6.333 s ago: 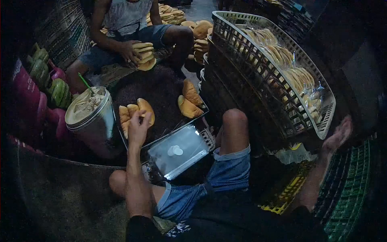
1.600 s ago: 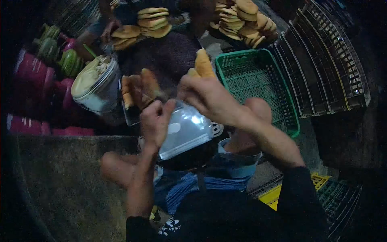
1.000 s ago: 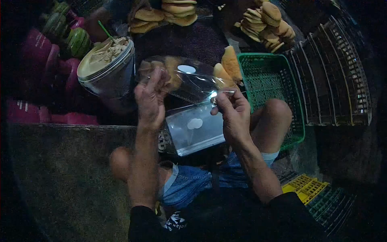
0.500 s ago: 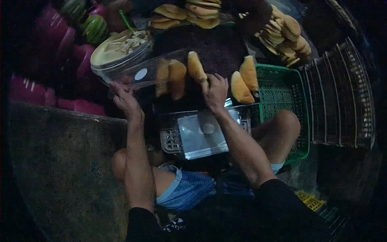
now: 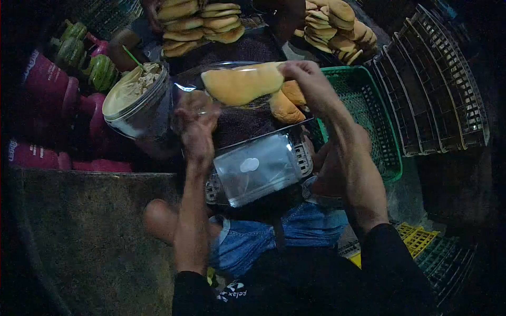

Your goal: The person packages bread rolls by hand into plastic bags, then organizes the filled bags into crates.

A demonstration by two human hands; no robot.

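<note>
A long, golden bread roll (image 5: 242,84) is raised above the dark work surface, with a clear plastic bag (image 5: 184,87) around at least part of it. My right hand (image 5: 311,81) pinches the roll's right end. My left hand (image 5: 197,113), blurred by motion, is closed at the bag's left side; its fingertips are hard to make out. Two more rolls (image 5: 287,109) lie below my right hand. In front of my lap, a stack of clear flat bags (image 5: 258,168) with a white round mark rests on a plastic crate (image 5: 303,160).
To the left stands a tub of pale cream filling (image 5: 118,110) with a green-handled utensil (image 5: 132,57). Piled rolls (image 5: 203,26) and another bread heap (image 5: 340,29) are at the back, near another person's hand (image 5: 152,15). A green crate (image 5: 398,152) and a rack (image 5: 432,84) stand right.
My right hand has lifted a roll up and right, and the bag now surrounds it. My left hand has moved right with the bag. The camera view has shifted.
</note>
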